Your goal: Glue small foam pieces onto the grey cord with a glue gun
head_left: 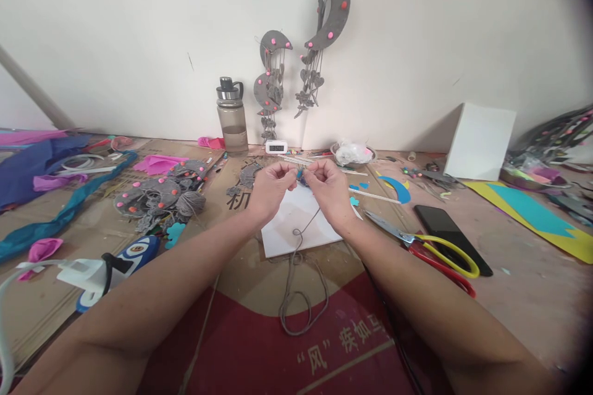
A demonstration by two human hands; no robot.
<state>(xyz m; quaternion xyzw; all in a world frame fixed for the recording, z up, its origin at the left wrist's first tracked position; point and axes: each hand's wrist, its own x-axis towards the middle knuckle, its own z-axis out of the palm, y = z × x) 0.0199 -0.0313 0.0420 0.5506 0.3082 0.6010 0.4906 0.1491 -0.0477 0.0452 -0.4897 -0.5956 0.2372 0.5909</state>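
My left hand [271, 190] and my right hand [330, 191] meet above a white board [296, 231], fingers and thumbs pinched together. Between the fingertips, thin grey yarn and a small blue piece [300, 173] show; fine detail there is too small to make out. From under my right hand the grey yarn [299, 259] trails down over the board and lies in loose loops on the cardboard [241, 296]. Small blue cut-outs [364, 186] and a blue crescent [399, 190] lie just right of my right hand.
Scissors [417, 244] and a black phone [449, 237] lie on the right. At left are grey crescents with pink dots [152, 191] and a blue-white device [139, 253]. A bottle [233, 120] and a small clock [277, 147] stand behind; grey moon hangings [340, 12] hang at the wall.
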